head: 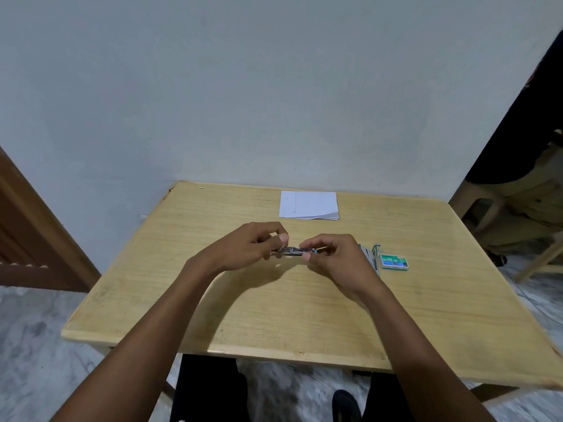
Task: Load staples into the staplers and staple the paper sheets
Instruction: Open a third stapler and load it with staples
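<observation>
Left grip (253, 245): pinches stapler (292, 252)
Right grip (332, 254): pinches stapler too
Part hidden beyond: second stapler (373, 257)
Beside: box (394, 262)
Far table (213, 300): paper (308, 205)

Soft even light, faint shadows, warped edges.

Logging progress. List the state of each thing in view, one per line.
Stapler: held between both hands, above the table; too blurred to tell whether it is open.
Left hand: pinches the stapler's left end.
Right hand: pinches its right end.
Paper: stacked flat at the far edge, untouched.
Staple box: lying flat, right of the hands.
Second stapler: lying beside the box, partly hidden.
</observation>
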